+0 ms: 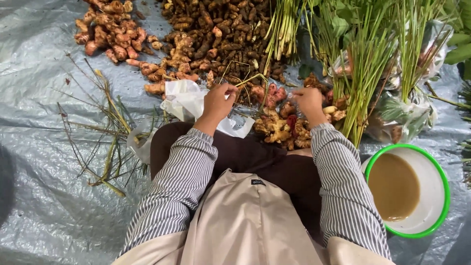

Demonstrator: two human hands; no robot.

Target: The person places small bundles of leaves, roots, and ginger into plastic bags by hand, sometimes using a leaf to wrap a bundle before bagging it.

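Note:
My left hand (219, 100) is closed around the top of a white plastic bag (189, 103) that lies on my lap edge. My right hand (309, 100) reaches into a small heap of mixed roots (277, 128) in front of my knees, fingers curled on a piece I cannot make out. A thin green stalk (248, 79) runs between the two hands. Both sleeves are grey-striped.
A grey plastic sheet (44, 172) covers the ground. Pinkish rhizomes (110, 29) and a big pile of brown roots (221, 34) lie ahead. Lemongrass bundles (368, 64) stand on the right. A green-rimmed white bowl (439, 172) of murky water sits at right. Dry stalk scraps (105, 142) lie left.

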